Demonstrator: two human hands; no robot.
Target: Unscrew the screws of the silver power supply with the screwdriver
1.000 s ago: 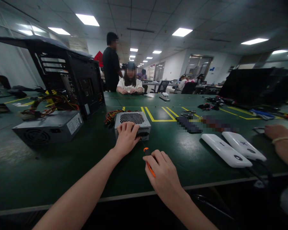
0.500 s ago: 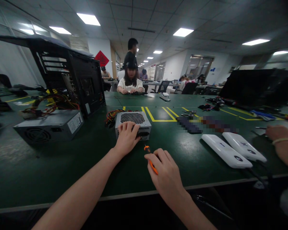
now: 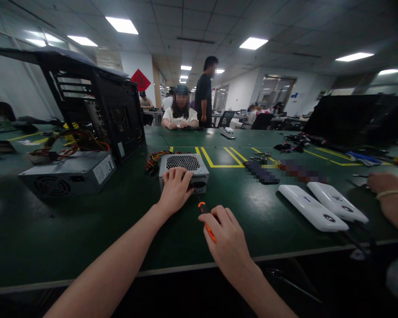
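A grey computer power supply unit (image 3: 200,170) with a honeycomb grille sits on the green table, its bundle of coloured cables (image 3: 152,161) behind it to the left. My left hand (image 3: 176,187) is closed over its near side, fingers on the top edge and thumb by the front face. My right hand (image 3: 223,232) grips an orange and black screwdriver (image 3: 204,207) by the handle. The screwdriver's thin shaft points up and away at the front of the unit; whether the tip touches a screw is too small to tell.
A second power supply (image 3: 66,176) and an open black computer case (image 3: 119,119) stand at left. Two white power banks (image 3: 313,210) lie at right, near another person's hand (image 3: 381,183). Beyond them stand dark monitors (image 3: 348,119). A person (image 3: 181,115) sits across the table.
My right hand has shifted the screwdriver slightly left and toward the power supply. My left hand has stayed in place. A standing person in the background has moved right.
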